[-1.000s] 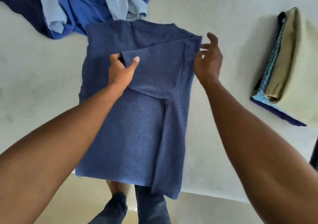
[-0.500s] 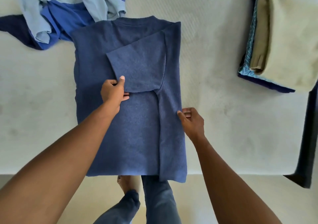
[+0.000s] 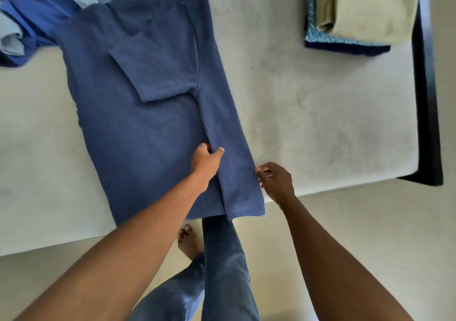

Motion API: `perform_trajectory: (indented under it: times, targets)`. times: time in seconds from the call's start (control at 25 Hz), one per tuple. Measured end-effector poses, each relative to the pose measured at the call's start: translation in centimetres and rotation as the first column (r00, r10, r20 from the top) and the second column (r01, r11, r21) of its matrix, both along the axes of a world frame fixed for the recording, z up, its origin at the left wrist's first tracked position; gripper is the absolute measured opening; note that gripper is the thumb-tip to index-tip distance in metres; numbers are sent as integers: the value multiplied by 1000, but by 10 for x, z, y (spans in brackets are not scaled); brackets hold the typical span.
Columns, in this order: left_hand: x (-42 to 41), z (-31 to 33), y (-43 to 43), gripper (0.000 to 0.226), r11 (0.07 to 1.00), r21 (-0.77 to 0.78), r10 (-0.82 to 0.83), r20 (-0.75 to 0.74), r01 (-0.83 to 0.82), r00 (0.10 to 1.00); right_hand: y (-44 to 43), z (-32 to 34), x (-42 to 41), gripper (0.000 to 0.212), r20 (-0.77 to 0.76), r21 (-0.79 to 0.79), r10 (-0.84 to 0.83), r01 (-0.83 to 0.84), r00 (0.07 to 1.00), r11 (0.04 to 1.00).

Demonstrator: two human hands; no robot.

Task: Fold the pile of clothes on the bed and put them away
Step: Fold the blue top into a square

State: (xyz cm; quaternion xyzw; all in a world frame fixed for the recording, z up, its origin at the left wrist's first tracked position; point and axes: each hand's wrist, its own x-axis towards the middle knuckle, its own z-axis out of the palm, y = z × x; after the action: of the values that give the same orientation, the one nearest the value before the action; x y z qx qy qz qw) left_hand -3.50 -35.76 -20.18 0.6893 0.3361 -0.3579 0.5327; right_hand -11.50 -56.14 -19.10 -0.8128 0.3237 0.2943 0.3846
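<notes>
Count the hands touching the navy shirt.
2. The left hand pinches the inner edge of the folded flap low on the shirt. The right hand pinches the shirt's right edge. Neither is hidden.

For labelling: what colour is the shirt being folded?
Dark blue shirt, plain; head view.

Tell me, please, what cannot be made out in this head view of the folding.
All in the head view:
- unfolded pile: cut off by the top and left edges; garment count unknown.
- folded stack: cut off by the top edge; lower pieces show only as edges under the beige one.
- left hand: fingertips hidden under a fold of the navy shirt.
- right hand: grip or mere touch on the shirt's edge is unclear; its own fingers hide it.
</notes>
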Motion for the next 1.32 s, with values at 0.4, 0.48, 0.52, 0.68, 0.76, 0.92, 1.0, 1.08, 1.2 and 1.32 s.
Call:
perform_trajectory:
  times: [0.4,0.48,0.52,0.68,0.76,0.92,1.0,1.08,1.2,1.32]
  targets:
    - [-139,10,-2,13,966,-160,-237,-233,203,943,-3,12,-90,19,7,-138,134,-131,991,982]
    - [-143,7,5,13,919,-117,-395,-246,377,885,4,14,-95,10,-8,-233,110,-109,994,966]
    - [-142,7,11,13,867,-81,-496,-252,493,831,7,16,-95,9,-26,-262,88,-92,996,961]
    - [-110,18,47,21,732,52,-652,-236,679,721,26,26,-67,33,76,-279,176,-149,981,949]
    - [-71,27,68,23,760,135,-611,-185,636,770,38,33,-30,31,133,-306,344,-291,930,906]
    - [38,26,126,27,873,370,-336,-18,319,942,67,37,77,32,234,-284,565,-501,791,818]
    - [92,21,149,22,928,367,-112,119,61,987,81,35,137,30,289,-276,570,-503,769,819]
    - [145,15,164,32,946,252,153,212,-206,965,102,32,201,26,357,-289,508,-424,784,858]
    - [207,8,172,54,919,159,309,283,-362,908,132,22,246,27,427,-284,525,-442,736,851]
    - [231,0,166,34,892,132,386,276,-433,880,138,8,260,32,282,-143,745,-741,605,656]
